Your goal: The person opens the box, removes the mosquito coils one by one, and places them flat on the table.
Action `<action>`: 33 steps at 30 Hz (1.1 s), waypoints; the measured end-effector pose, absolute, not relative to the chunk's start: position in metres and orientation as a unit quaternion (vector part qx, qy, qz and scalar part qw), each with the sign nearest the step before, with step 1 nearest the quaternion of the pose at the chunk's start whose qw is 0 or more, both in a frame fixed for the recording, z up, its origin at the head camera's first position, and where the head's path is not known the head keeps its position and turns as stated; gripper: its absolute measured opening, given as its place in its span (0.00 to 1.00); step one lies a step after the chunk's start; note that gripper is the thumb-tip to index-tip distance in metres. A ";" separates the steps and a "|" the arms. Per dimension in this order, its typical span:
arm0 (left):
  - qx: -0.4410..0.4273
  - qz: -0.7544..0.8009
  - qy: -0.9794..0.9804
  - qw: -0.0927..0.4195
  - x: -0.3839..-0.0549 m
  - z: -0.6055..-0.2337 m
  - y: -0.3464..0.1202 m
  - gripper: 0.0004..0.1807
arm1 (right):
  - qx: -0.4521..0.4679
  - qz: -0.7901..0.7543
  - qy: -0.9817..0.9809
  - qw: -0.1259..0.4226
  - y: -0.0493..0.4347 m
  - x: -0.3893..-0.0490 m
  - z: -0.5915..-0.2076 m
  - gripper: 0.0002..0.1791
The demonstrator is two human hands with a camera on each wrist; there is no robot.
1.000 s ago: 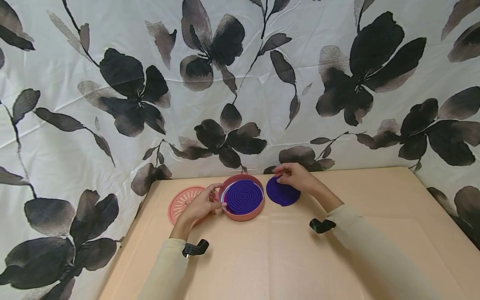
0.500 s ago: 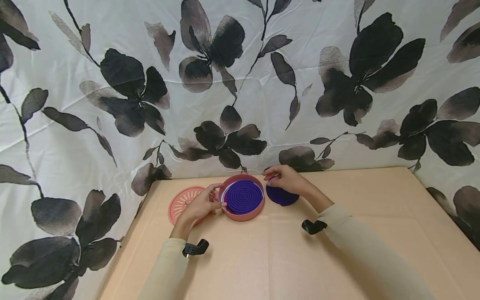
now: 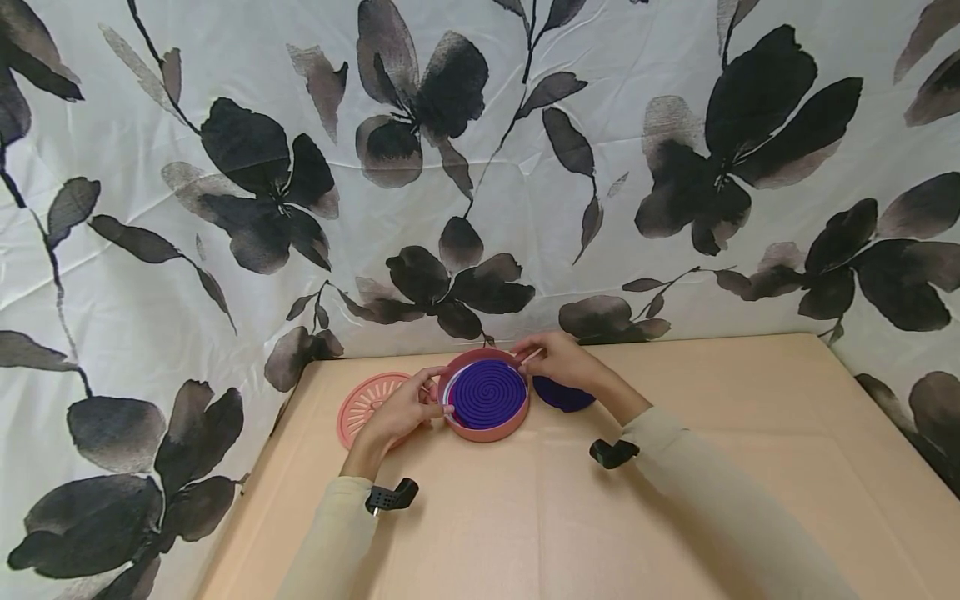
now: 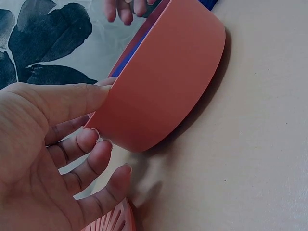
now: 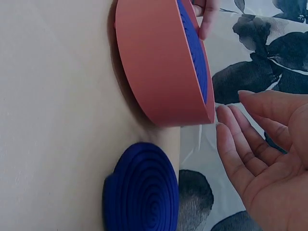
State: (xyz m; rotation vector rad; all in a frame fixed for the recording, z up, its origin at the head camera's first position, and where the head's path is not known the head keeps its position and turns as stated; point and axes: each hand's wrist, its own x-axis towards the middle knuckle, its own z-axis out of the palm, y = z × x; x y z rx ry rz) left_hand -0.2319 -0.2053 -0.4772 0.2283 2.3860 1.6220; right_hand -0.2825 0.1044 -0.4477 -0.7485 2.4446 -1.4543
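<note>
My left hand (image 3: 401,410) pinches the left rim of a round coral container (image 4: 163,77), thumb at the rim and other fingers loosely spread. Inside the container lies a purple-blue coaster (image 3: 489,394) with spiral ridges; a pale edge shows beside it at the left. My right hand (image 3: 562,362) hovers at the container's back right rim, its fingers relaxed and holding nothing; the right wrist view shows a small gap between fingertips and rim. A second spiral coaster (image 5: 144,192) lies flat on the table, partly hidden under the right hand in the head view.
A flat coral disc (image 3: 367,400) with radiating slots lies left of the container, partly covered by the left hand. The light wooden table (image 3: 562,517) ends just behind these things, against a white floral curtain (image 3: 540,275).
My right hand has moved left, from above the loose coaster to the container's right rim. The left hand, the container and both coasters stay where they were.
</note>
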 end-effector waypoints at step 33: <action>0.086 0.546 0.822 0.138 -0.218 -0.461 -0.203 0.39 | -0.260 -0.418 0.862 0.120 0.074 -0.275 -0.445 0.20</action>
